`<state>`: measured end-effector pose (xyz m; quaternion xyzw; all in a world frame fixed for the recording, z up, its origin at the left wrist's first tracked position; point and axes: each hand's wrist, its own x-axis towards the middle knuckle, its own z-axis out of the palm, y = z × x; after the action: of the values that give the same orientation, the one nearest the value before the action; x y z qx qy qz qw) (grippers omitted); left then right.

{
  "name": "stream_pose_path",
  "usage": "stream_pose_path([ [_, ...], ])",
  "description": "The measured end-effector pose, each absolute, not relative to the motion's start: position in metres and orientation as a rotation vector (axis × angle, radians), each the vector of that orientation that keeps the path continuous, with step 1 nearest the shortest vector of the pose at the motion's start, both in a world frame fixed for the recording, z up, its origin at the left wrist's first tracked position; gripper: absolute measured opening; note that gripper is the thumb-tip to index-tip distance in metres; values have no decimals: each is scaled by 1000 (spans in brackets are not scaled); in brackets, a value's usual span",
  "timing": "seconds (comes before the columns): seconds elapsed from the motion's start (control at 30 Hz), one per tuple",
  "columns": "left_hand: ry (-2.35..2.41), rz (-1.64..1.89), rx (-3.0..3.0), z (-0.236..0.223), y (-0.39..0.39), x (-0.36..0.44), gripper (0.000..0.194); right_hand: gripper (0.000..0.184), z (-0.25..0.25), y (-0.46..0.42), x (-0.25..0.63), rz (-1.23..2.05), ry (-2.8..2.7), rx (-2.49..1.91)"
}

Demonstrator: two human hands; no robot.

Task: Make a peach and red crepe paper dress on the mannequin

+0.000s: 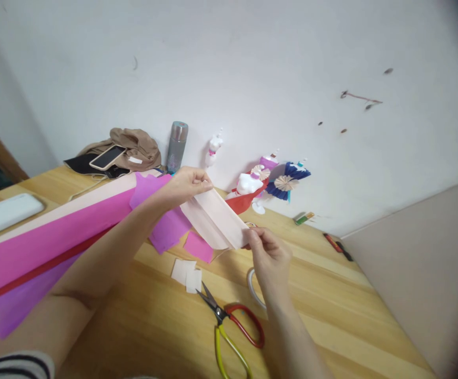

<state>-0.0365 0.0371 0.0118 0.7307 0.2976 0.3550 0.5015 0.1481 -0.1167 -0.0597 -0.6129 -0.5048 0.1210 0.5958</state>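
My left hand (193, 181) pinches one end of the pale pink paper (219, 215) between thumb and fingers, and my right hand (270, 255) pinches the other, holding it stretched above the wooden table (331, 300). It already carries a lengthwise crease, so I judge folding begun; whether more is left, I cannot tell. Small pale pieces (184, 272) look already cut, near the parted blades of the scissors (220, 315). Behind, a blue pleated paper dress (295, 172) seems finished.
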Motion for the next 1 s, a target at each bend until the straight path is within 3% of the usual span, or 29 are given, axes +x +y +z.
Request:
stream_pose_path([
  [1.0,715,799,1743,14,42,-44,29,17,-55,-119,146,300,-1123,-1432],
])
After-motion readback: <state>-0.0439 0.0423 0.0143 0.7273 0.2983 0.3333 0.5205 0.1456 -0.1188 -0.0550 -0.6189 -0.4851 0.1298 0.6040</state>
